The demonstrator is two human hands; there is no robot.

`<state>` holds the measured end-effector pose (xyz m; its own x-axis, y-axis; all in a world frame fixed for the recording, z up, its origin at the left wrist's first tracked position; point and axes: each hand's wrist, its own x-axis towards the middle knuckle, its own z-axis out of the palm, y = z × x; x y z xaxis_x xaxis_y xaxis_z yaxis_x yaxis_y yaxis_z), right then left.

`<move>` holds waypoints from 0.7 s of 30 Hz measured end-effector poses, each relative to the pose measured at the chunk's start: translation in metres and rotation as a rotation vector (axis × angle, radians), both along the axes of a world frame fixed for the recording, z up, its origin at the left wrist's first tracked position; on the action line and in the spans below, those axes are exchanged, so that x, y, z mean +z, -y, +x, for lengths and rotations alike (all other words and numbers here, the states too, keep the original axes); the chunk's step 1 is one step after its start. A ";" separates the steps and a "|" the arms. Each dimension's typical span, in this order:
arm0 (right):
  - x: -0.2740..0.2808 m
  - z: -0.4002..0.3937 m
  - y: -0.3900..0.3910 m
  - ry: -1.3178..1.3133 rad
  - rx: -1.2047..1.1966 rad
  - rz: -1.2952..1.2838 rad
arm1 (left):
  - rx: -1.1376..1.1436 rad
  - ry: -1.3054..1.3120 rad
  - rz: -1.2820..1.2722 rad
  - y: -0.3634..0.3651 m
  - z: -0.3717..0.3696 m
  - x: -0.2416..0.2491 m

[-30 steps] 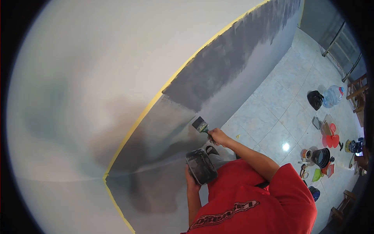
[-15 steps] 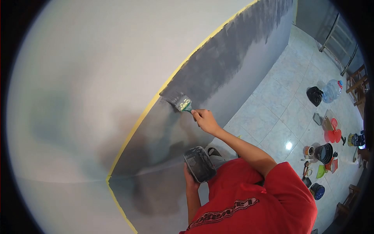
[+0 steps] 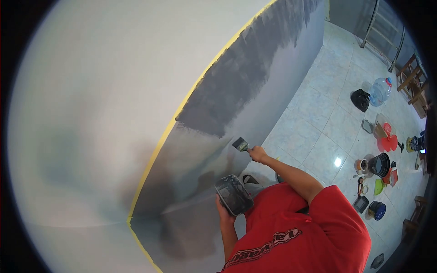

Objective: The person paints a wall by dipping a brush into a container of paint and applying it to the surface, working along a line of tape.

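My right hand (image 3: 258, 154) is closed round the handle of a paintbrush (image 3: 241, 144), whose dark bristles point up and left, near the lower part of the wall. Whether the bristles touch the wall I cannot tell. With my left hand (image 3: 226, 213) I hold a black rectangular paint container (image 3: 234, 194) from its side and below; dark paint smears its inside. Dark grey paint (image 3: 232, 86) covers a broad patch of the wall, below a strip of yellow tape (image 3: 195, 85). Above the tape the wall (image 3: 114, 68) is pale.
On the tiled floor (image 3: 314, 104) at the right stand a clear water bottle (image 3: 379, 92), a black bag-like object (image 3: 360, 100), a black bucket (image 3: 378, 164), red pieces (image 3: 387, 143) and a blue-lidded tin (image 3: 377, 210). A ladder (image 3: 384, 32) leans at the upper right.
My right hand and the brush have moved away from the tape, down and to the right. The dark patch now has a fuller lower edge near the tape. The view has shifted slightly.
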<state>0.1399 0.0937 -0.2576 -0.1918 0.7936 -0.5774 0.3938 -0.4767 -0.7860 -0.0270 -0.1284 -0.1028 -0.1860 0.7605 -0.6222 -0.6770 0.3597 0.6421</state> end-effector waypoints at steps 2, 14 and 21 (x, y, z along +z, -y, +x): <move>0.013 -0.002 -0.005 -0.068 -0.028 0.029 | -0.002 -0.010 0.004 0.002 0.000 -0.003; 0.116 0.005 -0.027 -0.187 -0.145 0.509 | 0.016 0.007 0.002 0.002 0.006 -0.001; 0.017 -0.009 -0.037 0.018 -0.087 0.454 | -0.008 0.023 0.002 0.001 0.009 -0.003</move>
